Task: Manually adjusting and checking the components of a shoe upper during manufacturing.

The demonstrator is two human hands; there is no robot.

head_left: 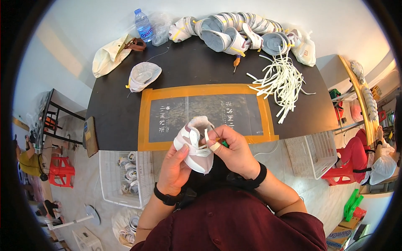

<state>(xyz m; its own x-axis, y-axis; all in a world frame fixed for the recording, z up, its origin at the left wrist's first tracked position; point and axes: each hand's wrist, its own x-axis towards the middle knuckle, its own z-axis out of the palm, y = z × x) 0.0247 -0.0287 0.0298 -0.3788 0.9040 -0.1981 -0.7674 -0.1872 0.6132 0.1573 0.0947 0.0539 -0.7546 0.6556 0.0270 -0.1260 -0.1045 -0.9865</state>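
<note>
Left hand [175, 167] holds the shoe upper [193, 144] near the table [113, 121]; right hand [234, 148] holds the lace [215, 146] and a green-handled tool [225, 144]; steady the shoe upper, keep the lace flat and untwisted, pull gently
</note>
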